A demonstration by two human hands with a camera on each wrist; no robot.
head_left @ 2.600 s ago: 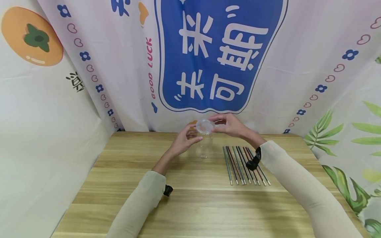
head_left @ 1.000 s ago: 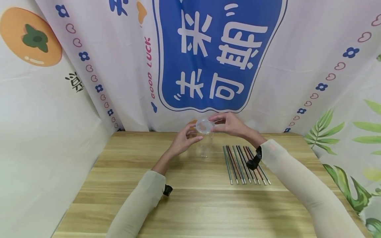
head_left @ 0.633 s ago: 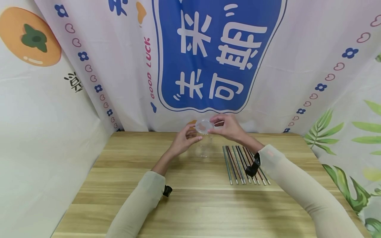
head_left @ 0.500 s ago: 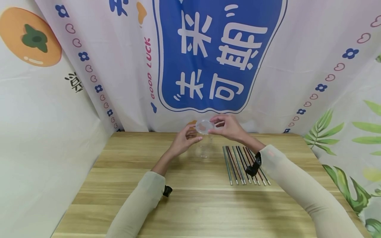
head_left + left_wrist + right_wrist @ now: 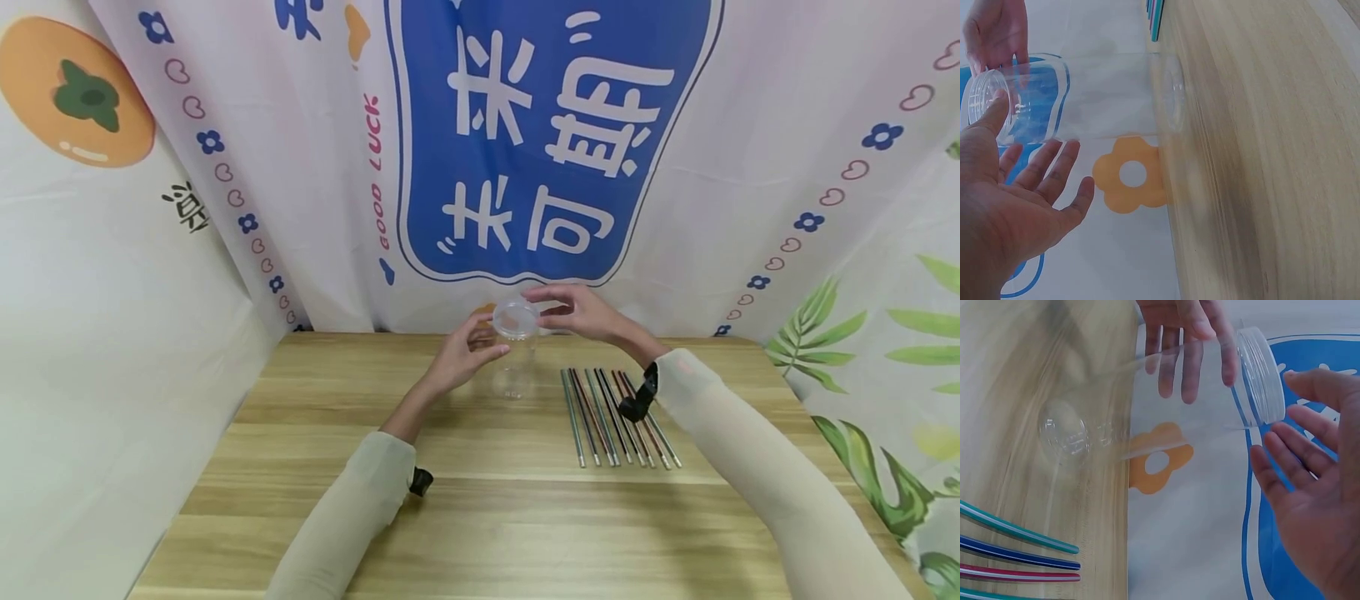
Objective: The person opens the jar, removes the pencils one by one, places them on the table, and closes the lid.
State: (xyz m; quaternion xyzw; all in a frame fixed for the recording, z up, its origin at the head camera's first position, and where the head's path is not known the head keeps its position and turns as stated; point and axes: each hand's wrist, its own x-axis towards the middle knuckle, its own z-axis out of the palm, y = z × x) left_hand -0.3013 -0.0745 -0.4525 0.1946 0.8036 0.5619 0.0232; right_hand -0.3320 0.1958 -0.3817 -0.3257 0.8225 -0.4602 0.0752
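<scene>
A clear plastic jar stands upright near the table's back edge, a transparent round lid on its top. My left hand holds the jar high on its left side, thumb in front and fingers behind. In the left wrist view, that thumb lies near the lid's edge. My right hand is at the lid's right side with thumb and fingers spread. The right wrist view shows its fingertips beside the lid's rim, with a slight gap at the thumb. Nothing is visible inside the jar.
Several thin pencils in green, red and dark colours lie side by side to the right of the jar, partly under my right wrist. A printed cloth hangs directly behind the wooden table.
My right hand turned at the lid toward the front, then swung back to the far right side, its fingers now wider apart. Left hand and jar stay in place.
</scene>
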